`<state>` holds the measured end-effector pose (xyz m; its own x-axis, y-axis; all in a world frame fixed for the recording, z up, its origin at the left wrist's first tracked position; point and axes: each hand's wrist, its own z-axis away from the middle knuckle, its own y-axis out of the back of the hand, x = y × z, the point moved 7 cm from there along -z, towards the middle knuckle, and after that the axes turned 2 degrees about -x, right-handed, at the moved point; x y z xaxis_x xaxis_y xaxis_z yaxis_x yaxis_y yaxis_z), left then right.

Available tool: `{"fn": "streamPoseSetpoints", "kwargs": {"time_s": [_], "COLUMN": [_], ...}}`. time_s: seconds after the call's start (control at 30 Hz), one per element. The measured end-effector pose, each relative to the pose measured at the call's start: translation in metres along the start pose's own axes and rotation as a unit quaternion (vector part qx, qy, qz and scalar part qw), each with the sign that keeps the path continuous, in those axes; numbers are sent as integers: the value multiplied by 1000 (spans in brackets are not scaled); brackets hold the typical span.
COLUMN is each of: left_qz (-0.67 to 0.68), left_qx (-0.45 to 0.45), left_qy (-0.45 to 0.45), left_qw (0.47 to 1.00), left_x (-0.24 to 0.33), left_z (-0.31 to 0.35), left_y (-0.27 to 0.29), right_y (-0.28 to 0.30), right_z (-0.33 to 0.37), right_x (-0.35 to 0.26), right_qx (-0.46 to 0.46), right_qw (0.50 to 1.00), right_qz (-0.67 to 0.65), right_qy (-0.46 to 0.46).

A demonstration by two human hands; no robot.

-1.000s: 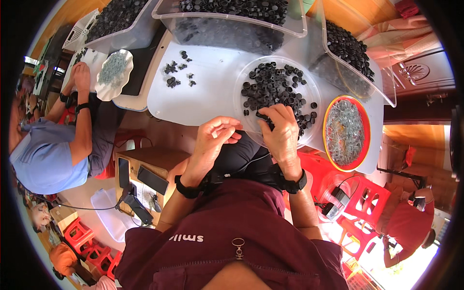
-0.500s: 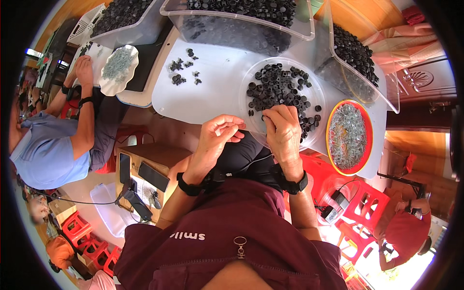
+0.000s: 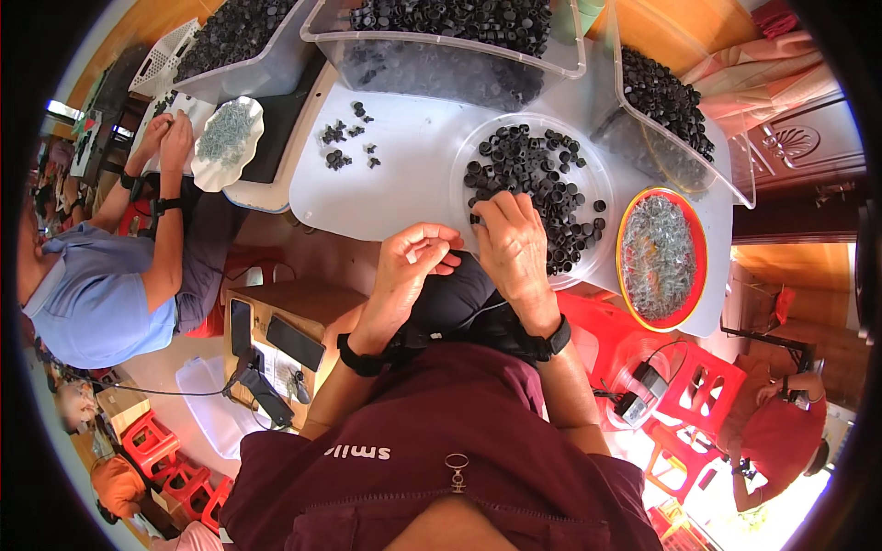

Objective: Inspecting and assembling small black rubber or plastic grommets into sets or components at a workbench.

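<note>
My left hand (image 3: 411,264) is closed in a pinch in front of the table's near edge. What its fingertips hold, if anything, is too small to make out. To its right, my right hand (image 3: 511,246) pinches a small black plastic cap (image 3: 475,219) between thumb and fingers, over the near left rim of a round clear tray (image 3: 599,165). Many loose black caps (image 3: 524,158) lie in that tray. Right of it stands a red dish with a yellow rim (image 3: 703,243), heaped with small clear plastic pieces (image 3: 658,255).
Large clear bins (image 3: 441,57) of black parts stand along the table's back. Small clusters of black parts (image 3: 338,160) lie on the white tabletop (image 3: 404,165). At left, a co-worker in a blue shirt (image 3: 101,289) works beside a scalloped white dish (image 3: 248,151). Red stools (image 3: 703,381) stand at right.
My right hand has shifted left, closer to my left hand, with the black cap in its fingers. The left hand has barely moved. The co-worker's hands have moved apart slightly.
</note>
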<state>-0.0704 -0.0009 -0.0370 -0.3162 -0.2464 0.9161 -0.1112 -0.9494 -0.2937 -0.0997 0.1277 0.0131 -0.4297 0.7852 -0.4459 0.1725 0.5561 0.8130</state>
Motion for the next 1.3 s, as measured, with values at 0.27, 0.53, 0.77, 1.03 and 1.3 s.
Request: {"fn": "streamPoseSetpoints", "kwargs": {"time_s": [0.27, 0.53, 0.77, 1.03, 1.3], "left_qz": [97, 161, 147, 155, 141], "left_qx": [-23, -68, -75, -79, -62], "left_qy": [23, 33, 41, 22, 31], "left_qw": [995, 984, 985, 984, 988], "left_x": [4, -3, -8, -6, -4], "left_z": [-1, -8, -10, -13, -12], "left_y": [-17, -27, -30, -31, -32], "right_y": [14, 40, 126, 137, 151], "right_z": [16, 34, 81, 125, 127], "right_x": [13, 8, 95, 164, 175], "right_qx": [-32, 22, 170, 79, 181], "right_qw": [927, 933, 947, 937, 931], "right_qz": [-344, -327, -102, 55, -36], "right_qy": [-148, -150, -254, -336, -316]}}
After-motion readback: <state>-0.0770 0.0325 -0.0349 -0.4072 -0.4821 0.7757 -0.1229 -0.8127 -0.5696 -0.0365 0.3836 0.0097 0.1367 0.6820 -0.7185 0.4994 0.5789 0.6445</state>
